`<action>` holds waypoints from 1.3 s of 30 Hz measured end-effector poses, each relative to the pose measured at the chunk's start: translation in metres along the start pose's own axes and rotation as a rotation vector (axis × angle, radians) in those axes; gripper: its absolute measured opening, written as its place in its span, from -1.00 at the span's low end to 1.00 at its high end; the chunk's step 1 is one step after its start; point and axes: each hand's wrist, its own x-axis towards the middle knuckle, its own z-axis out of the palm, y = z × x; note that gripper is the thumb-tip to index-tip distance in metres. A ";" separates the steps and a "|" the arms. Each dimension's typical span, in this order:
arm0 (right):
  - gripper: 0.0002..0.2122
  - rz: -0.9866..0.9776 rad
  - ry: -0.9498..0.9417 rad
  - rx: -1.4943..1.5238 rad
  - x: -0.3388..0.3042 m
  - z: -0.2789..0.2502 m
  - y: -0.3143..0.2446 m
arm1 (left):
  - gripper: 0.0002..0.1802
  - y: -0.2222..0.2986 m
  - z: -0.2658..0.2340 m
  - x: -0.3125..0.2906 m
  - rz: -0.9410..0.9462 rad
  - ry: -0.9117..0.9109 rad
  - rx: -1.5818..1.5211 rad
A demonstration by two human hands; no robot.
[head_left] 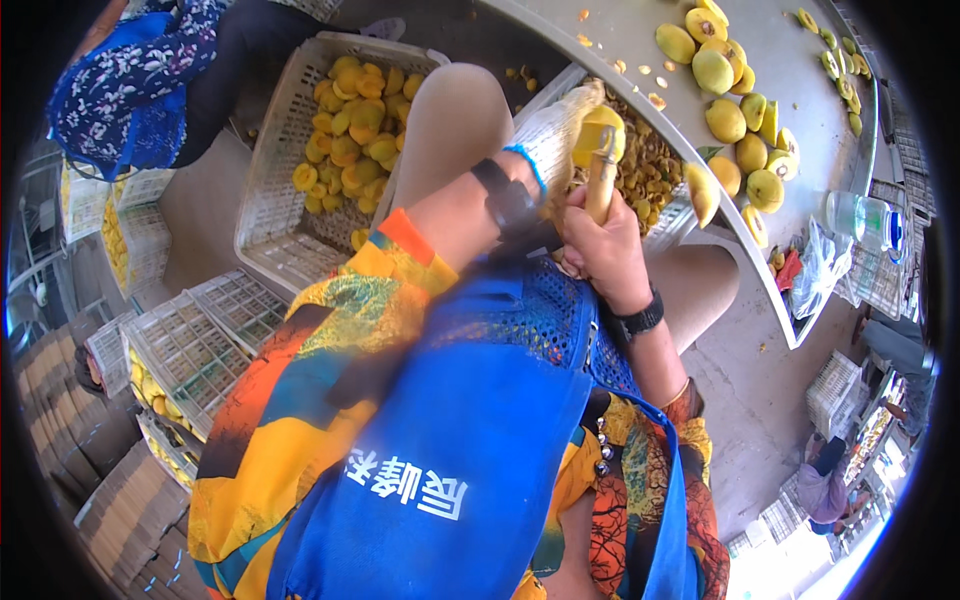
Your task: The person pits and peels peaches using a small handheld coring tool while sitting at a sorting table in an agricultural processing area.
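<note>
My left hand [555, 135], in a white knit glove, holds a yellow fruit [598, 125] above a crate of brown pits [650, 165]. My right hand [605, 250], bare, grips the wooden handle of a small coring tool [602, 175] whose tip is pressed into the fruit. Both wrists carry black bands. My blue mesh apron and bright patterned sleeves fill the lower middle of the view.
A white crate [265, 215] with yellow fruit halves stands to the left. Whole and halved fruits [735, 120] lie on the grey table [620, 35] at upper right. Stacked crates [190, 350] sit lower left. Another person in blue floral clothing [130, 80] is at top left.
</note>
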 end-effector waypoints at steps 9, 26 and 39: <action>-0.84 -0.026 0.079 -0.082 -0.004 -0.019 0.017 | -0.56 0.096 -0.035 -0.084 0.407 0.072 0.449; -0.80 -0.220 0.490 -0.312 -0.028 -0.077 0.049 | -0.53 0.015 0.168 0.126 0.845 -0.032 2.197; -0.57 -0.420 0.663 -0.294 -0.002 -0.104 0.014 | -0.46 0.061 0.135 0.034 0.012 -0.273 0.741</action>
